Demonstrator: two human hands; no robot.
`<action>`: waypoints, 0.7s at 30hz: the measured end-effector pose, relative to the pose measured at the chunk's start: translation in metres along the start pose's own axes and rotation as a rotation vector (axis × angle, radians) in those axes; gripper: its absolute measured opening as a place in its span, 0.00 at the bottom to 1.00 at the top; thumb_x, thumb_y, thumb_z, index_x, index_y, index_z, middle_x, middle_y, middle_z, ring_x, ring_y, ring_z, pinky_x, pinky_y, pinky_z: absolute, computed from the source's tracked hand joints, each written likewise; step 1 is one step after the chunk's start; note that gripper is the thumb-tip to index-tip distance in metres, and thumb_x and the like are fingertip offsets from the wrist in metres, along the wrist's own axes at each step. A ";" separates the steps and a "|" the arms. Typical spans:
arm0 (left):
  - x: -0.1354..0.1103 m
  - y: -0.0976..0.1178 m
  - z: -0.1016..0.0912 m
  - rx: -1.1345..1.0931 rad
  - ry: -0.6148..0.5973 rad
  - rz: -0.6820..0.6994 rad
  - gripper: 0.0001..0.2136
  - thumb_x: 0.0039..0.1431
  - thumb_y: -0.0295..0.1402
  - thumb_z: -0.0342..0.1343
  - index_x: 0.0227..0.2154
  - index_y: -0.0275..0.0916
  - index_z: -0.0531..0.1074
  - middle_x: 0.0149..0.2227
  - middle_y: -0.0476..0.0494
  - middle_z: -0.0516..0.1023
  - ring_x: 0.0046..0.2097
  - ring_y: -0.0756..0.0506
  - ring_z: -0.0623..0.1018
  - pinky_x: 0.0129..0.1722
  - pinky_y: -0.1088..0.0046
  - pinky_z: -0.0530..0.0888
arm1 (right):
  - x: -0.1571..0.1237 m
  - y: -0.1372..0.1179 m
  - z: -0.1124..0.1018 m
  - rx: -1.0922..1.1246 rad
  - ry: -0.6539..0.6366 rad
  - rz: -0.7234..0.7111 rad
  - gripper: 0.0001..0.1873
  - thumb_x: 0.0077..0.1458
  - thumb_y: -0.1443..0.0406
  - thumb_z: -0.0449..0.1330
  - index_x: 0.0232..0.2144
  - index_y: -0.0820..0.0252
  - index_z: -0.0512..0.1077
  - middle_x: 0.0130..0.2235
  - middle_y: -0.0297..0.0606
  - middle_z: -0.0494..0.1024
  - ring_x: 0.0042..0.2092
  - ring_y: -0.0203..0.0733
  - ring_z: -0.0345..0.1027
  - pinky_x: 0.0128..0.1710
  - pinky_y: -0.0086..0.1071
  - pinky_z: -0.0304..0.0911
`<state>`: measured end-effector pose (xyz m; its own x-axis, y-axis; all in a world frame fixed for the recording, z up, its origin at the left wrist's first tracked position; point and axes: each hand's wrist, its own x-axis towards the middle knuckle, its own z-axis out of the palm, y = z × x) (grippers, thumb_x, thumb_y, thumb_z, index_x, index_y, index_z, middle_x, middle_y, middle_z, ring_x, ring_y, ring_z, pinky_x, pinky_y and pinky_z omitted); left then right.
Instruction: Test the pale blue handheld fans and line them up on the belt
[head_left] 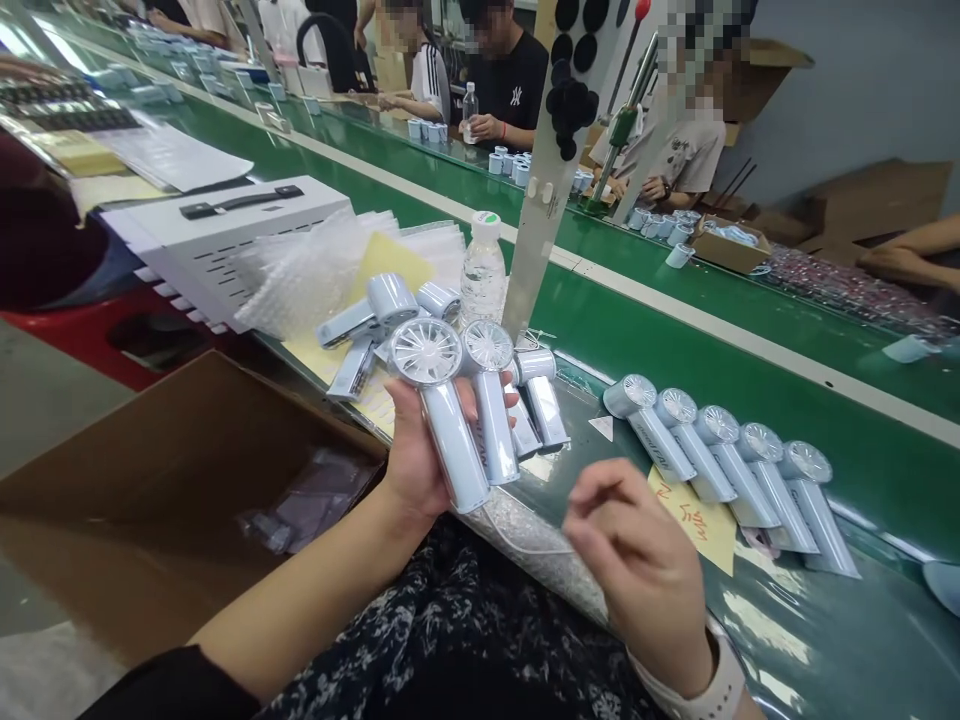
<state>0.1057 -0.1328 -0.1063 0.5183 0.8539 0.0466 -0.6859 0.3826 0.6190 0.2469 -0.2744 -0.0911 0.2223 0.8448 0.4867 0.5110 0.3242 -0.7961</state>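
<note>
Two fans [456, 445] clutched in left hand [412, 455] by near edge of table [556, 482], handles across palm, heads poking out top; right hand [645, 560] curled, can't tell if gripping.

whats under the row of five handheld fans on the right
A yellow note with red handwriting sticks out over the dark green tabletop; whatever the handheld fans cover is hidden.

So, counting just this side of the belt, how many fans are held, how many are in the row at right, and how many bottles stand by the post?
Held fans: 2
Row fans: 5
Bottles: 1
Total: 8, leaving out the overlapping pile.
</note>
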 end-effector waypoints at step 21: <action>-0.010 -0.033 0.032 0.576 -0.429 -0.251 0.27 0.46 0.54 0.68 0.41 0.36 0.81 0.36 0.37 0.83 0.38 0.37 0.81 0.39 0.64 0.77 | -0.028 0.039 -0.029 0.892 0.028 0.477 0.18 0.55 0.57 0.71 0.44 0.55 0.73 0.45 0.39 0.81 0.41 0.43 0.78 0.42 0.37 0.74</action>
<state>0.1394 -0.1653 -0.1019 0.8575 0.5085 0.0781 -0.2071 0.2022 0.9572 0.2853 -0.2976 -0.1256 0.2663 0.9628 0.0462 -0.4405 0.1642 -0.8826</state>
